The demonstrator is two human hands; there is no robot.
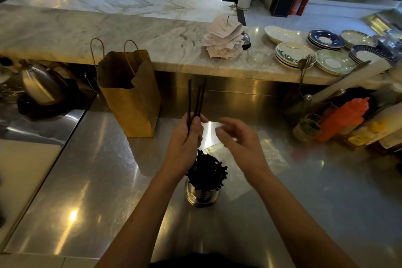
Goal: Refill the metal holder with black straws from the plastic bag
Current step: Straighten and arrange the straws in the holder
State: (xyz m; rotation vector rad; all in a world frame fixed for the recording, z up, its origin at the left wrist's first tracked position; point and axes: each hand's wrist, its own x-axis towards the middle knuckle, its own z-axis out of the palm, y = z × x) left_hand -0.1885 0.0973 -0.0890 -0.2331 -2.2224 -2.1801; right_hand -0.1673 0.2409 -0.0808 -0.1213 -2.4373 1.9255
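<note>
The holder (202, 193) is already packed full. A few straws (196, 98) are gripped upright by the left hand (187, 135) above it; nothing is held by the loosely open right hand (237, 139). The bag (272, 154), lying flat beside, seems emptied.

A brown paper bag (130, 98) stands upright on the steel table (87, 180), just beyond and left of the left hand (185, 139). Farther left sits a metal kettle (41, 85). Beyond the right hand (237, 139), on the marble ledge (108, 28), paper slips (225, 39) are stacked on a spike beside a small bell (245, 40), with stacks of plates (291, 53) to their right. An orange squeeze bottle (343, 118) stands well right of the right hand.
</note>
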